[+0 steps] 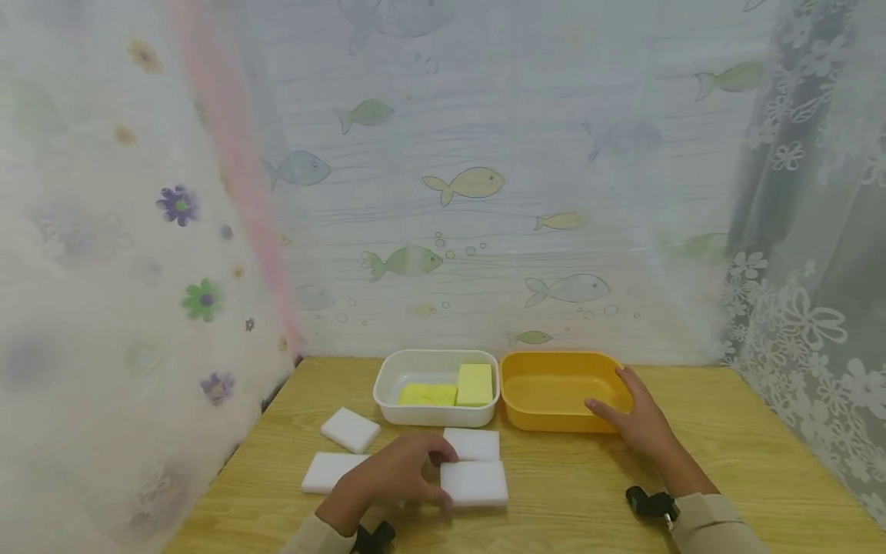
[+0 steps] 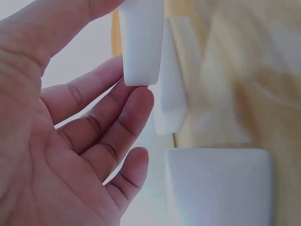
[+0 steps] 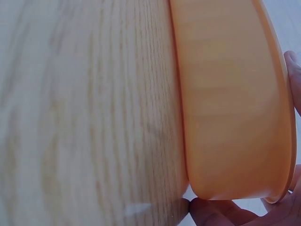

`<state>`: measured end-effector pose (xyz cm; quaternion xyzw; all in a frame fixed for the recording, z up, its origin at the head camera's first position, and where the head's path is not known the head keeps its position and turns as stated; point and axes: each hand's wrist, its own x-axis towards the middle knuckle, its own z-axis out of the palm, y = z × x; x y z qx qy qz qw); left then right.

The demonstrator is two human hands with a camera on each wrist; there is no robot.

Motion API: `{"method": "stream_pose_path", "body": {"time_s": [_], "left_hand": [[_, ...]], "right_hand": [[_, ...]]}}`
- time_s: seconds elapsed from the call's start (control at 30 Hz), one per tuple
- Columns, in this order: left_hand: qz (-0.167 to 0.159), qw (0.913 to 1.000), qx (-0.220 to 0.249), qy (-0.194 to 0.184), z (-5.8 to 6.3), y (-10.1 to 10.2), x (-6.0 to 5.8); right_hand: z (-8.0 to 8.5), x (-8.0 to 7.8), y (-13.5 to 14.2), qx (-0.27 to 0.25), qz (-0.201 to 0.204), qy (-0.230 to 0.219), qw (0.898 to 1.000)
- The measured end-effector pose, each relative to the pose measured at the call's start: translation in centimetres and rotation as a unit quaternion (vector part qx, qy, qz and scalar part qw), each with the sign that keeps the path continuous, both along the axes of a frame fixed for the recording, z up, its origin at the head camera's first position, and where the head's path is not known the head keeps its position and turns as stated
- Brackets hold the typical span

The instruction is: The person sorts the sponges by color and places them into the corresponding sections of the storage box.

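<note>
Front-right white block (image 1: 474, 483) is pinched at left end by left hand (image 1: 398, 473); orange tub (image 1: 554, 422), behind and right, is held by right hand (image 1: 642, 422).

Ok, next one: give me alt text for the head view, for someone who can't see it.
A person's left hand pinches a white block near other white blocks on a wooden table, while the right hand holds the right end of an orange tub. Left of that tub, a white tub holds two yellow blocks.
</note>
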<state>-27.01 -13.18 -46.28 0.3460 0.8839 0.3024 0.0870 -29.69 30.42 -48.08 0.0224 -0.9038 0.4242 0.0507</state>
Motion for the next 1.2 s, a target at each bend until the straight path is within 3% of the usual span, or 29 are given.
{"method": "stream_pose_path", "body": {"time_s": [0.6, 1.2], "left_hand": [[0.004, 0.9979, 0.006, 0.065, 2.5, 3.3, -2.2], [0.057, 0.9881, 0.017, 0.142, 3.6, 5.9, -4.9]], "right_hand": [[-0.3, -0.2, 0.0, -0.013, -0.003, -0.003, 1.000], [-0.3, -0.3, 0.1, -0.012, -0.003, -0.005, 1.000]]}}
